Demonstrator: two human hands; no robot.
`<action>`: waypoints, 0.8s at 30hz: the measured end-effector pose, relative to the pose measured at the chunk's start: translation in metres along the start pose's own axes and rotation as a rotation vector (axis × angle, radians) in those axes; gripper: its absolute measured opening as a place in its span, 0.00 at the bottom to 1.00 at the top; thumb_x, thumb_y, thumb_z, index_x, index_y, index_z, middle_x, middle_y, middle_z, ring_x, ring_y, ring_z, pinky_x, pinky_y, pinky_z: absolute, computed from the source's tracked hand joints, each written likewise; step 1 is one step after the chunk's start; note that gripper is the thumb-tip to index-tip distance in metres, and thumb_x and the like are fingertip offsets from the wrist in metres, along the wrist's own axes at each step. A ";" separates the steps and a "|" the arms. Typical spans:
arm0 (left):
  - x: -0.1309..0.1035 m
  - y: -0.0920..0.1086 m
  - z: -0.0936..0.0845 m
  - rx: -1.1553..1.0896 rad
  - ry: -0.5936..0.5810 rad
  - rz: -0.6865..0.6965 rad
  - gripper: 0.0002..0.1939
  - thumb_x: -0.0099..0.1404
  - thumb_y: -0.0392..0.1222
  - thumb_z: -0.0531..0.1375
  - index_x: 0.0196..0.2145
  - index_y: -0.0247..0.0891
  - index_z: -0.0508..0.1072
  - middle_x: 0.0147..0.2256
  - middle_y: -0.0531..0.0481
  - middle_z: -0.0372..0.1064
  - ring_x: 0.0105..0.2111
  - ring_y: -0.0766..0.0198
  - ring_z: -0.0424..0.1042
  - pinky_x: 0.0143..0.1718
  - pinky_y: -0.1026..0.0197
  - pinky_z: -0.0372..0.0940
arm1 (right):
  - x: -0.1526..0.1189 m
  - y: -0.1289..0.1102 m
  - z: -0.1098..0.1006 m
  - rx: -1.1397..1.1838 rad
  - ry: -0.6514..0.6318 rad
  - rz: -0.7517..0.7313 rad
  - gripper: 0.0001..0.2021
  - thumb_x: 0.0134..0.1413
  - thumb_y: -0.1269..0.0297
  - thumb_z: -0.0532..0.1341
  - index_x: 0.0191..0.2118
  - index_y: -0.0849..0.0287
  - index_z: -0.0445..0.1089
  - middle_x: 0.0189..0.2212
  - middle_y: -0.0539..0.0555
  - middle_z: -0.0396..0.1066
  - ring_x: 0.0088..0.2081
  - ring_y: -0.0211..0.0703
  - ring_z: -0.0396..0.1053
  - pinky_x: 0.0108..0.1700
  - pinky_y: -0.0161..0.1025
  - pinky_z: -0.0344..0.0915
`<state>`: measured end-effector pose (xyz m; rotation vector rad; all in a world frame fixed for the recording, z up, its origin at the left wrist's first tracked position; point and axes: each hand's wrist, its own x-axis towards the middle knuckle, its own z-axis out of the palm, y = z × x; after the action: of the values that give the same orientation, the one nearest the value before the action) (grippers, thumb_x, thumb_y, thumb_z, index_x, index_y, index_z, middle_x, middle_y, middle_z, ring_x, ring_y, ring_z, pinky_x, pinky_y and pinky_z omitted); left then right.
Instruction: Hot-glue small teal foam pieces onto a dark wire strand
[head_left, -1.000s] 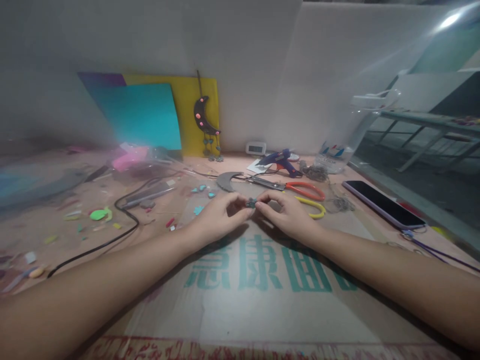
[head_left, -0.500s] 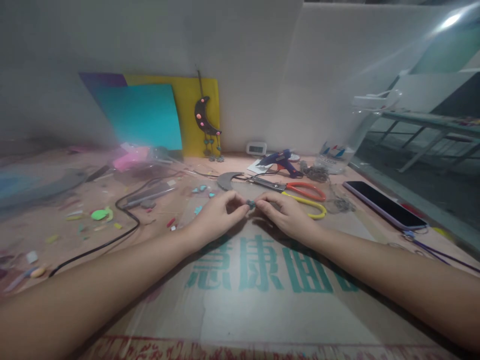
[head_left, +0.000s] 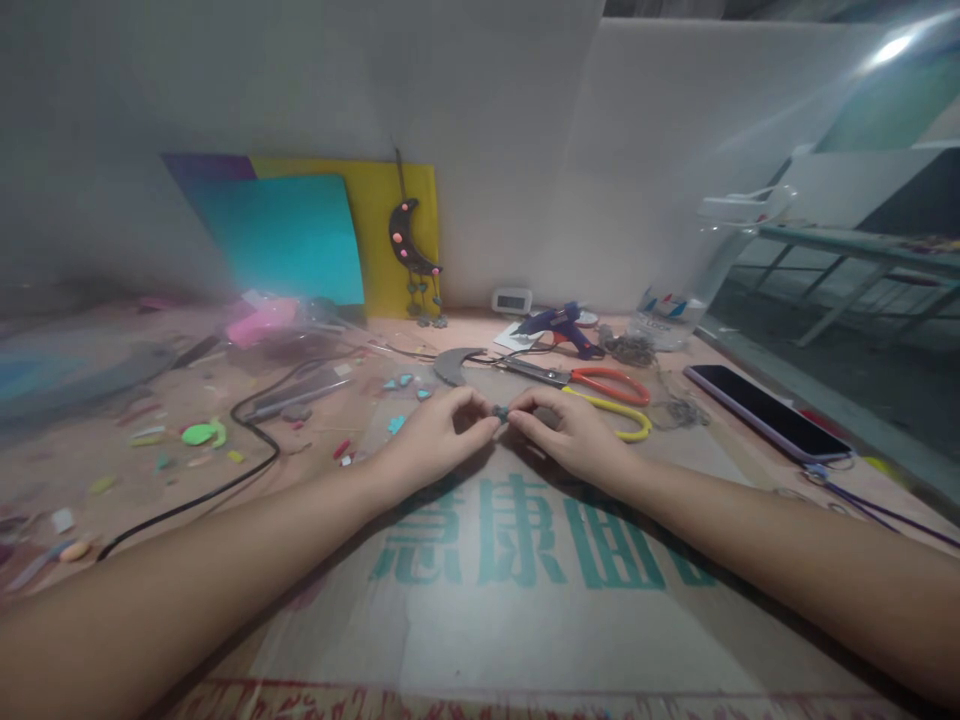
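Between my fingertips is a small grey-green piece (head_left: 500, 412), too small to make out clearly. My left hand (head_left: 450, 430) pinches it from one side, and my right hand (head_left: 562, 430) pinches it from the other. Just beyond my left hand lies a grey crescent moon cutout (head_left: 451, 365). Scissors (head_left: 611, 385) with one orange and one yellow handle lie behind my right hand. Small turquoise pieces (head_left: 397, 423) are scattered to the left of my left hand. A dark crescent moon ornament (head_left: 403, 235) with pink dots and dangling bits hangs against a yellow sheet (head_left: 375, 200).
A blue glue gun (head_left: 559, 325), a white digital timer (head_left: 512, 300) and tangled grey yarn (head_left: 628, 346) sit at the back. A phone (head_left: 765, 410) with a strap lies right, by a clear plastic jug (head_left: 667, 310). A black cable (head_left: 202, 495) and colourful scraps (head_left: 199, 434) cover the left.
Both hands stay together, pinching the small piece, with only slight finger shifts. The whole view has tipped a little, so the background sits slightly lower.
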<state>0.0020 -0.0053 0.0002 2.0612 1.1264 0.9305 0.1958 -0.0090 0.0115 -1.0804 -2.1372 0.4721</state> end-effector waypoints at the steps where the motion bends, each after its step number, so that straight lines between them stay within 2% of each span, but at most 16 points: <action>1: 0.000 -0.001 0.000 0.009 0.003 0.002 0.07 0.63 0.43 0.56 0.32 0.37 0.68 0.32 0.51 0.69 0.34 0.62 0.68 0.36 0.62 0.61 | 0.000 0.000 0.000 0.005 -0.015 -0.002 0.08 0.60 0.65 0.56 0.32 0.60 0.70 0.29 0.51 0.74 0.33 0.40 0.70 0.36 0.35 0.63; 5: 0.000 -0.002 0.000 0.008 0.004 -0.003 0.07 0.63 0.43 0.55 0.32 0.37 0.69 0.32 0.51 0.70 0.34 0.62 0.68 0.37 0.62 0.61 | 0.000 0.000 -0.002 0.032 -0.029 0.001 0.15 0.64 0.62 0.51 0.29 0.60 0.69 0.27 0.51 0.72 0.31 0.39 0.68 0.34 0.35 0.62; 9: 0.000 -0.002 0.000 0.001 0.003 0.001 0.07 0.63 0.42 0.56 0.33 0.37 0.68 0.32 0.51 0.70 0.34 0.63 0.68 0.37 0.62 0.61 | -0.002 0.002 0.000 0.138 0.007 0.049 0.10 0.63 0.62 0.52 0.39 0.59 0.68 0.33 0.52 0.73 0.35 0.39 0.70 0.37 0.35 0.64; 14: 0.000 0.002 -0.001 0.011 0.010 -0.011 0.07 0.63 0.42 0.56 0.32 0.37 0.68 0.32 0.51 0.69 0.34 0.62 0.68 0.37 0.62 0.61 | -0.002 0.008 0.003 0.084 0.136 0.036 0.01 0.57 0.69 0.55 0.36 0.58 0.62 0.32 0.51 0.67 0.35 0.39 0.66 0.39 0.37 0.63; 17: 0.000 0.003 -0.002 0.006 0.005 -0.008 0.06 0.63 0.42 0.55 0.32 0.37 0.68 0.32 0.51 0.69 0.34 0.62 0.68 0.37 0.62 0.61 | -0.002 0.010 0.005 0.079 0.150 0.019 0.03 0.57 0.72 0.53 0.36 0.58 0.61 0.32 0.51 0.66 0.36 0.39 0.66 0.40 0.37 0.63; 24: 0.000 0.000 -0.001 0.004 0.009 -0.005 0.07 0.63 0.43 0.56 0.33 0.37 0.68 0.33 0.51 0.70 0.35 0.62 0.68 0.38 0.61 0.61 | -0.002 0.011 0.004 0.079 0.127 0.038 0.05 0.60 0.69 0.53 0.41 0.58 0.63 0.35 0.53 0.68 0.37 0.40 0.67 0.41 0.38 0.64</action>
<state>0.0011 -0.0056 0.0004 2.0581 1.1382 0.9371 0.1998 -0.0046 0.0013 -1.0791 -1.9746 0.4880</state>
